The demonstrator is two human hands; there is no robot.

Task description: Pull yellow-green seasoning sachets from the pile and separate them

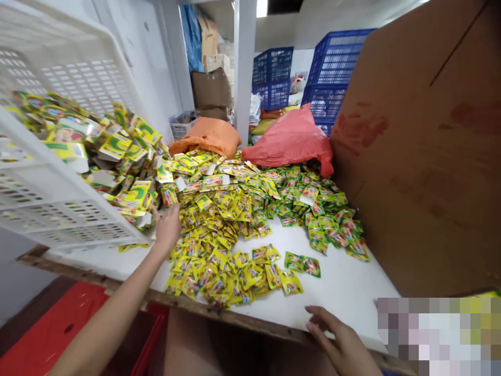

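Observation:
My left hand point(167, 228) is at the mouth of a tipped white plastic crate point(88, 219). Its fingers are closed around the near end of a small yellow carton point(169, 194); the grip is partly hidden. Many printed yellow cartons point(115, 146) fill the crate and spill onto the white tabletop point(344, 282). Beside this hand spreads a heap of small yellow sachets point(219, 261). Over the table's front edge, my right hand point(338, 339) holds nothing, fingers apart. Nearest to it lie the loose yellow sachets and a joined pair of green sachets point(302, 264).
Green sachets point(329, 224) pile up at the right, by a tall cardboard sheet or box point(422, 156). An orange sack point(209, 136) and a red plastic bag point(289, 138) lie behind the heap. Blue crates point(329, 68) stand farther back. A red stool point(58, 324) is below left.

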